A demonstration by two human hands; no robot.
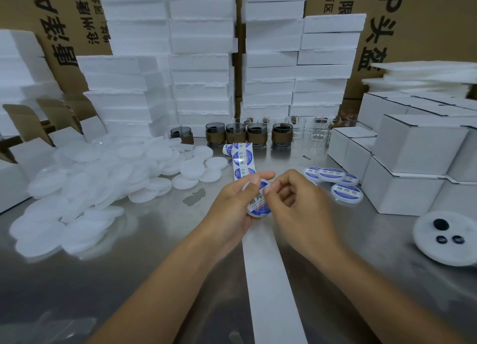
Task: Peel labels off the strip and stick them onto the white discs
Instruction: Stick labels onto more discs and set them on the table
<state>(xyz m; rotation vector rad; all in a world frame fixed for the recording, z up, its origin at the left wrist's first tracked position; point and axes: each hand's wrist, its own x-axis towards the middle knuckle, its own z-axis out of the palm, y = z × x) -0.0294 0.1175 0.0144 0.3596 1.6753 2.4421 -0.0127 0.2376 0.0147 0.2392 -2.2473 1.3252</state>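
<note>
My left hand (232,201) grips a white disc (258,207) tilted toward me, with a blue-and-white round label on its face. My right hand (296,204) is beside it, its fingertips pinching or pressing the label's right edge. The label strip (242,160) runs from a small roll at the back down under my hands; its bare white backing (271,279) trails toward the near edge. A big heap of plain white discs (98,178) lies on the left. Several labelled discs (333,178) sit to the right of my hands.
The steel table (154,240) carries dark glass cups with brown sleeves (247,134), clear glasses (309,127) and white cartons (413,158) at the right. A white foam round with dark holes (444,238) lies near the right edge. Foam blocks (201,59) are stacked behind.
</note>
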